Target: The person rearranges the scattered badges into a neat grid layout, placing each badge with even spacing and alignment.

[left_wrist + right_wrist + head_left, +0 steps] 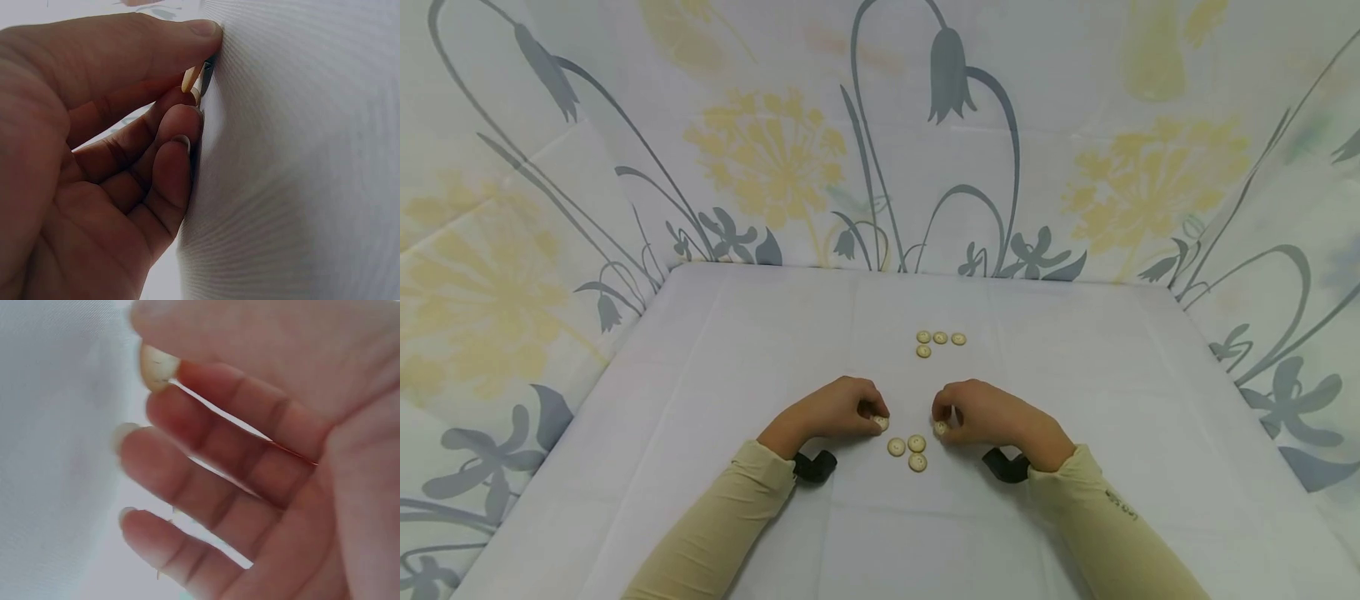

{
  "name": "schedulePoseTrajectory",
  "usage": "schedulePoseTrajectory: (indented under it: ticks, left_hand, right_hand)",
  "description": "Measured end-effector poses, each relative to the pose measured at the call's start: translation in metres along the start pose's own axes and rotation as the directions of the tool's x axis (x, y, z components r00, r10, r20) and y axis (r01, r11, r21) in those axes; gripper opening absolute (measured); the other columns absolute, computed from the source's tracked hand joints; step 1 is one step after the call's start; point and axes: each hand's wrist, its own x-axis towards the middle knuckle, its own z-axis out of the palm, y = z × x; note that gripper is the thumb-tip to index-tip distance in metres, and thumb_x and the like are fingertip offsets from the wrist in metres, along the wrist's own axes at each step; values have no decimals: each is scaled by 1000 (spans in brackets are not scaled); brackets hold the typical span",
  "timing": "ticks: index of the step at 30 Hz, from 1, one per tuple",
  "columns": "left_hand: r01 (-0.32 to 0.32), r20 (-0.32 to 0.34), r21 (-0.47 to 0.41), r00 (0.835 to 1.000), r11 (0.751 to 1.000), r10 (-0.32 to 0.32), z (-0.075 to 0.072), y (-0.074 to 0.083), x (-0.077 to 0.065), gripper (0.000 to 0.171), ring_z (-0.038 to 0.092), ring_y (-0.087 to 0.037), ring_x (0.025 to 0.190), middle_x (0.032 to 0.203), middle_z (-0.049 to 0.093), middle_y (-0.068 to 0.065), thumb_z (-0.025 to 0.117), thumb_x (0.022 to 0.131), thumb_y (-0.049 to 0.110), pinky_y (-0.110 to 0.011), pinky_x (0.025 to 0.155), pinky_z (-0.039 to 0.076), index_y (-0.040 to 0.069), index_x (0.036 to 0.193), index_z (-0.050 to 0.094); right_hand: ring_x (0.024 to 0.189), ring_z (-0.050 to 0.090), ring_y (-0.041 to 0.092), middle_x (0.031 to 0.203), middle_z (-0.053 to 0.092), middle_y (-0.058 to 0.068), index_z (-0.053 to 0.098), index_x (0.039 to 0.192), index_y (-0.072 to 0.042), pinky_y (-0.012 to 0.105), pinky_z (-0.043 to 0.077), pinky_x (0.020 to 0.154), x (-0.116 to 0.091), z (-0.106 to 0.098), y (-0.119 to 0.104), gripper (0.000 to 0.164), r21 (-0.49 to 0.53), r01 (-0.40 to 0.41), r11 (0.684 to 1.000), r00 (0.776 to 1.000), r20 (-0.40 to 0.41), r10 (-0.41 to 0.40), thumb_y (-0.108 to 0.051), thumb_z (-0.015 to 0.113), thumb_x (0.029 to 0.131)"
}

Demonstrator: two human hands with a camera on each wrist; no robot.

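My left hand (844,410) pinches a round pale button (881,422) between thumb and fingers, low over the white cloth. In the left wrist view only the edge of that button (191,79) shows beneath the thumb, right at the cloth. Opposite it, my right hand (992,415) holds another button (940,427) by its fingertips. The right wrist view shows this button (156,366) between thumb and fingers, with the other fingers loosely bent. Between the hands, slightly nearer me, lie three loose buttons: one at left (896,447), one at top (917,443) and one below (917,462).
Farther back, three buttons form a short row (940,337), with one more button (923,352) in front of its left end. White cloth (760,333) covers the table. Flower-patterned fabric (895,150) hangs along the back and both sides. Black wrist mounts (815,467) sit below both hands.
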Motion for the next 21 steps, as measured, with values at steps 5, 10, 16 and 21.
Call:
schedulePoseTrajectory:
  ticks: [5,10,16,21]
  left_hand:
    - [1,-4,-9,1000,1000,-1,2,-1,0,13,56,-5,81,91,63,10,73,85,21,-24,74,48,19,98,74]
    - [7,-6,-13,1000,1000,-7,3,-1,0,13,56,-5,81,92,63,10,73,85,21,-24,74,48,19,98,74]
    - [7,-2,-3,1000,1000,-7,2,-1,1,13,56,-5,81,92,63,11,73,85,22,-24,75,48,20,98,75]
    - [13,-2,0,1000,1000,-13,1,0,2,13,56,-5,81,91,63,11,73,85,22,-25,75,48,20,98,75]
  right_hand:
    - [72,52,7,86,60,-12,67,92,-22,24,45,67,4,-3,6,12,5,-13,1000,998,-54,14,-16,71,82]
    - [73,51,8,90,61,-9,68,97,-18,24,45,68,6,-6,10,15,-14,-23,1000,995,-100,22,-17,72,83]
    - [73,52,8,91,64,-7,68,98,-16,25,46,69,8,-8,16,13,-22,-23,999,990,-136,20,-18,72,86]
    - [76,53,9,93,65,-7,68,101,-16,26,47,71,12,-14,21,16,18,-13,1000,988,-154,15,-19,72,86]
